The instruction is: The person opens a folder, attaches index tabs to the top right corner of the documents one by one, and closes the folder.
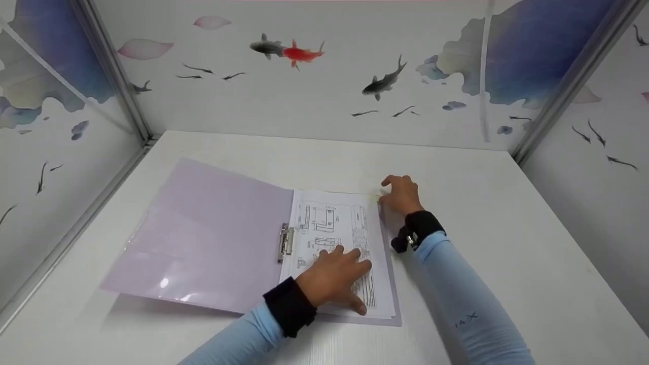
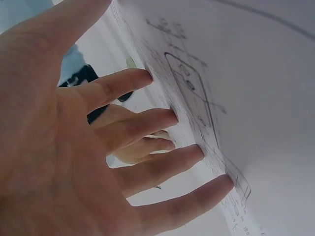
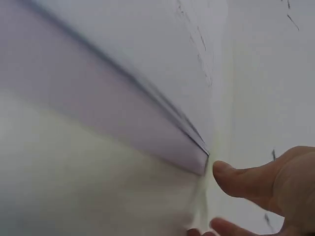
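Left hand (image 1: 334, 278): rests spread on papers (image 1: 350, 213), folder (image 1: 213, 238) right half. Right hand (image 1: 403, 196): thumb and fingers apart by papers' far right corner; contact, I cannot tell. Risk, I judge: left hand drags, papers crease at clip (image 1: 290, 240).

Small office-like booth (image 1: 304, 114)

In the head view, printed wall panels (image 1: 71, 167) close in a white table (image 1: 481, 203) at nine, twelve and three o'clock. Grey metal corner posts (image 1: 112, 66) stand at ten and two. A red fish (image 1: 302, 53) and dark fish (image 1: 384, 83) decorate the twelve-o'clock panel. The office hint is a lilac clip folder (image 1: 203, 238) of technical drawings (image 1: 324, 219), lying from eight to six o'clock.
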Motion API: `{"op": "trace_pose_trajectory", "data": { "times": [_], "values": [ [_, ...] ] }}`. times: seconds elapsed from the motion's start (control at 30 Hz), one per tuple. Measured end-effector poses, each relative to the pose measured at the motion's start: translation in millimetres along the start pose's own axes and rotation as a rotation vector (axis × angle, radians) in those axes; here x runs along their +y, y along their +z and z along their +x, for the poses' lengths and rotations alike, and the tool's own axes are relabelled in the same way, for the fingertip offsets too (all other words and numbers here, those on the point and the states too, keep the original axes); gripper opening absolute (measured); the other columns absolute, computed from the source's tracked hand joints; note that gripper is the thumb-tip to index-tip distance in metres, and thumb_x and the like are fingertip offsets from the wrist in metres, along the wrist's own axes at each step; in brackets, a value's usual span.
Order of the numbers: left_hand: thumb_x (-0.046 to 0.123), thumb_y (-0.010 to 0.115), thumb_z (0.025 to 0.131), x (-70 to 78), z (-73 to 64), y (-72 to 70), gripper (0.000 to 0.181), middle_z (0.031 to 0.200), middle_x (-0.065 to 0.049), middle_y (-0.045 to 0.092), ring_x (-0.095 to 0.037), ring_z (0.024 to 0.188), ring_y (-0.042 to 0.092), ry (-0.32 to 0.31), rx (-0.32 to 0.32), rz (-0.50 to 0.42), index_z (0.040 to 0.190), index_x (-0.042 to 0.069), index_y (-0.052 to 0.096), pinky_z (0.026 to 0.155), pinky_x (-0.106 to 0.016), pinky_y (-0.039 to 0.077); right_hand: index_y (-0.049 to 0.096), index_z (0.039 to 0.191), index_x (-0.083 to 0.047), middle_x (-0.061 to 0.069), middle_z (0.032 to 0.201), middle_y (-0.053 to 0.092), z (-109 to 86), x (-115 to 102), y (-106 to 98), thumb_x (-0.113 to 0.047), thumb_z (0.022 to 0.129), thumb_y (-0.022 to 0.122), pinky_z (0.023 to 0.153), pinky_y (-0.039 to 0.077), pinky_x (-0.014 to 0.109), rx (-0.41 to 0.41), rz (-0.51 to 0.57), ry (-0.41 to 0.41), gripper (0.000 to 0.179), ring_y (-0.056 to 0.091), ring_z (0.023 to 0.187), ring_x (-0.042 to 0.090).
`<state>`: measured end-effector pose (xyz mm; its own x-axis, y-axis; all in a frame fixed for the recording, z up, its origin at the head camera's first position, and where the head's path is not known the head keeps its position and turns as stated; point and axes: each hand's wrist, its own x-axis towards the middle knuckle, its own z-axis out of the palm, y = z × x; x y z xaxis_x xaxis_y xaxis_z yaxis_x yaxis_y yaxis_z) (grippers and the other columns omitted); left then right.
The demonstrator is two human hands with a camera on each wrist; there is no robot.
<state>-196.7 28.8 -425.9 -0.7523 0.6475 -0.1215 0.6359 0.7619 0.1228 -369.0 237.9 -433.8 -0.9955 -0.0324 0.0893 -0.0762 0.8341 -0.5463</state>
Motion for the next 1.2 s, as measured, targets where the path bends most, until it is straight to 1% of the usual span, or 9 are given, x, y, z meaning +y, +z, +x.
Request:
{"op": "trace_pose_trajectory", "data": {
  "times": [0.17,0.3,0.47,0.57,0.73,0.8,0.9,1.0,1.2],
  "values": [
    [0.059,0.088,0.071,2.9,-0.3,0.2,0.080,0.136,-0.004,0.061,-0.032,0.117,0.060,-0.003,-0.006,-0.029,0.135,0.021,0.061,0.096,-0.055,0.053,0.070,0.120,0.001,0.030,0.140,0.055,-35.8,-4.4,-8.6,-0.010,0.088,0.077,0.109,0.045,0.059,-0.018,-0.089,-0.238,0.035,0.053,0.130,0.048],
    [0.063,0.088,0.069,3.2,-0.2,-2.0,0.091,0.141,-0.003,0.061,-0.030,0.120,0.060,-0.020,-0.011,-0.006,0.141,0.017,0.056,0.098,-0.054,0.054,0.075,0.114,0.000,0.024,0.144,0.057,-73.5,-11.2,-16.6,-0.008,0.084,0.080,0.111,0.045,0.058,-0.223,-0.112,-0.452,0.032,0.054,0.135,0.044],
    [0.068,0.085,0.068,1.1,0.8,-2.5,0.098,0.145,-0.002,0.060,-0.028,0.120,0.061,-0.009,-0.010,0.041,0.141,0.011,0.052,0.097,-0.054,0.056,0.060,0.141,-0.007,0.018,0.162,0.042,-110.8,-18.0,-21.9,-0.033,0.072,0.094,0.119,0.036,0.059,-0.531,-0.168,-0.487,0.081,0.038,0.151,0.042],
    [0.067,0.085,0.070,-1.0,1.2,-2.1,0.094,0.154,-0.003,0.054,-0.034,0.131,0.058,-0.021,-0.022,0.017,0.139,0.012,0.053,0.101,-0.058,0.053,0.050,0.151,-0.012,0.018,0.168,0.031,-122.3,-17.8,-17.0,-0.045,0.063,0.097,0.121,0.033,0.060,-0.612,-0.196,-0.472,0.105,0.030,0.156,0.041],
    [0.063,0.086,0.073,-2.7,0.6,-2.6,0.097,0.163,-0.005,0.044,-0.041,0.143,0.049,-0.053,-0.050,-0.049,0.146,0.011,0.050,0.107,-0.061,0.048,0.047,0.152,-0.015,0.016,0.170,0.027,-127.1,-13.9,-8.0,-0.043,0.062,0.098,0.120,0.035,0.059,-0.587,-0.213,-0.461,0.107,0.028,0.157,0.040],
    [0.064,0.085,0.073,-2.2,-0.6,-4.0,0.100,0.162,-0.006,0.046,-0.040,0.140,0.052,-0.051,-0.059,-0.042,0.149,0.010,0.049,0.106,-0.059,0.050,0.048,0.152,-0.015,0.015,0.170,0.028,-127.3,-13.0,-6.8,-0.043,0.063,0.097,0.120,0.036,0.058,-0.581,-0.216,-0.455,0.106,0.029,0.156,0.040],
    [0.071,0.082,0.071,-1.3,-2.1,-7.7,0.100,0.152,-0.007,0.055,-0.033,0.122,0.062,-0.026,-0.074,-0.005,0.145,0.010,0.055,0.099,-0.052,0.056,0.051,0.149,-0.014,0.014,0.169,0.031,-127.4,-13.0,-6.2,-0.039,0.068,0.096,0.119,0.038,0.058,-0.566,-0.204,-0.428,0.095,0.032,0.155,0.040],
    [0.074,0.083,0.067,-1.6,-3.8,-13.5,0.096,0.138,-0.007,0.063,-0.025,0.100,0.061,0.008,-0.089,0.035,0.136,0.011,0.061,0.091,-0.042,0.057,0.056,0.143,-0.012,0.015,0.166,0.036,-126.7,-13.9,-5.2,-0.033,0.076,0.092,0.117,0.040,0.057,-0.529,-0.193,-0.417,0.078,0.036,0.153,0.041],
    [0.048,0.086,0.079,-5.9,-9.0,-24.5,0.057,0.104,-0.004,0.069,-0.017,0.077,0.054,0.011,-0.075,0.037,0.115,0.009,0.066,0.074,-0.030,0.054,0.061,0.135,-0.011,0.017,0.161,0.044,-124.2,-16.6,-2.9,-0.039,0.087,0.082,0.118,0.039,0.056,-0.502,-0.172,-0.460,0.059,0.042,0.149,0.040]
  ]
}}
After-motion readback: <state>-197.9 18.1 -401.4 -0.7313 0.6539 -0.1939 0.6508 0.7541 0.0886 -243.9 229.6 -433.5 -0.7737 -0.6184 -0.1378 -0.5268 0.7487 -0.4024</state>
